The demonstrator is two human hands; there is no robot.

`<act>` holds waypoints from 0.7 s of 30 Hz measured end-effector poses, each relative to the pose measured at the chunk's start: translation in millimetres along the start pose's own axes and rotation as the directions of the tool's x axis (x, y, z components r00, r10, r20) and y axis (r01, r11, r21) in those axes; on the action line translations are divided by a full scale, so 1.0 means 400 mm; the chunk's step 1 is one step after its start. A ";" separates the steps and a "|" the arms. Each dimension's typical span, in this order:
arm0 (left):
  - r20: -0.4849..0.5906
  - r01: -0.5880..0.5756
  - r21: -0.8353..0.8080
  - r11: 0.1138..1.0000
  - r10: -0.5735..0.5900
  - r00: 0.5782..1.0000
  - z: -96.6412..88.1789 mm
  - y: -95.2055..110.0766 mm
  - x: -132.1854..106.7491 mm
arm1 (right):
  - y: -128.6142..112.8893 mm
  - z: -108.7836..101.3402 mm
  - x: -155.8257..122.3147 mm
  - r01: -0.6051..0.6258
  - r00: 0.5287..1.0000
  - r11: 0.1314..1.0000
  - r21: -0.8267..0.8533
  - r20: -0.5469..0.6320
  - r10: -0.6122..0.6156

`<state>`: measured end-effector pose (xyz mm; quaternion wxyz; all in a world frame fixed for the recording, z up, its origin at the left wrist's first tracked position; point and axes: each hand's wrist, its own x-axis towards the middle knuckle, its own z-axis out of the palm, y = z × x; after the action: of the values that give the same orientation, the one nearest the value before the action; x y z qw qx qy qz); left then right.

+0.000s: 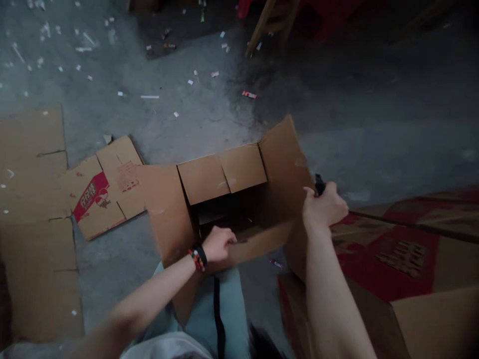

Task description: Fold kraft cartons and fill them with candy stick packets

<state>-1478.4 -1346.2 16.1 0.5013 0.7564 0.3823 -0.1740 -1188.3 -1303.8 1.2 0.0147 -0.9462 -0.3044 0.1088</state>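
A brown cardboard box (pixel 245 167) stands upright in front of my legs with its flaps spread out. My left hand (pixel 220 244), with beaded and black bands on its wrist, is closed on the upper edge of the box's near side. My right hand (pixel 325 205) is by the box's right flap (pixel 286 144), fingers curled around a small black object (pixel 319 183). Only its dark end shows past the fingers, so its kind cannot be made out. Inside, the box is dark and its contents are unclear.
Flattened cardboard (pixel 37 279) lies on the left, with a smaller printed carton (pixel 108 187) beside it. A large red-printed carton (pixel 404 259) is at the right. Paper scraps and a red wrapper (pixel 249 94) litter the concrete floor. A wooden stool (pixel 271 20) stands at the top.
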 end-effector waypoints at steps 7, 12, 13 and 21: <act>0.019 -0.026 -0.248 0.969 0.032 0.999 0.027 0.090 -0.042 | 0.038 -0.004 -0.301 0.160 0.985 0.983 0.090 0.053 -0.166; 0.358 0.124 -0.045 0.991 -0.100 0.928 -0.004 0.094 -0.013 | 0.056 0.073 -0.587 -0.455 0.882 0.818 0.352 0.305 0.360; 0.387 0.146 0.095 0.985 -0.172 0.906 -0.013 0.093 0.016 | 0.056 0.094 -0.611 -0.535 0.842 0.730 0.426 0.336 0.421; -0.268 0.305 0.603 0.738 -0.172 0.948 -0.107 -0.063 0.359 | 0.118 0.187 -0.643 -0.391 0.920 0.581 0.714 0.295 0.257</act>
<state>-1409.5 -1244.9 -74.1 0.1490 0.8387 0.4417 -0.2815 -1380.8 -1494.1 -25.7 0.3657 -0.8786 -0.0519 0.3026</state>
